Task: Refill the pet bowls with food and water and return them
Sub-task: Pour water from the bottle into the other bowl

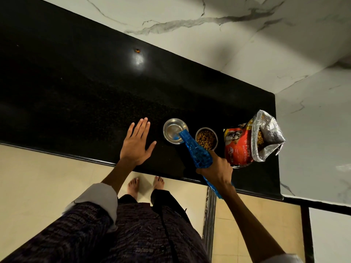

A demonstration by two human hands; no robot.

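1. The right hand is wrapped round the bottle near its base.
2. The bottle's long axis runs up and left from the grip; its mouth hangs over the near rim of the water bowl, which lies beyond the grip.
3. The kibble bowl sits just right of the neck, and the bag further right.
4. The left hand lies flat with its fingers straight on the counter, left of the water bowl and holding nothing.
5. Judged: pouring is under way, and returning the bowls remains.
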